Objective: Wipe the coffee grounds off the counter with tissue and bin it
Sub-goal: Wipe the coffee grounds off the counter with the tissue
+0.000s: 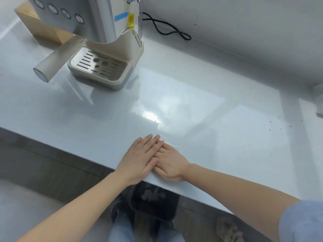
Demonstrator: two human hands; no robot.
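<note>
Only bit of a top you can really see is a light blue sleeve (300,222) on the right arm, plain soft-looking fabric that ends around the elbow. The right forearm (236,187) and left forearm (70,212) are bare all the way down to the right hand (170,165) and left hand (139,159). Nails on the left hand look short and plain, bit blurry though, and at the bottom edge there's pale blue denim on the legs, jeans (120,231) by the look of it.
</note>
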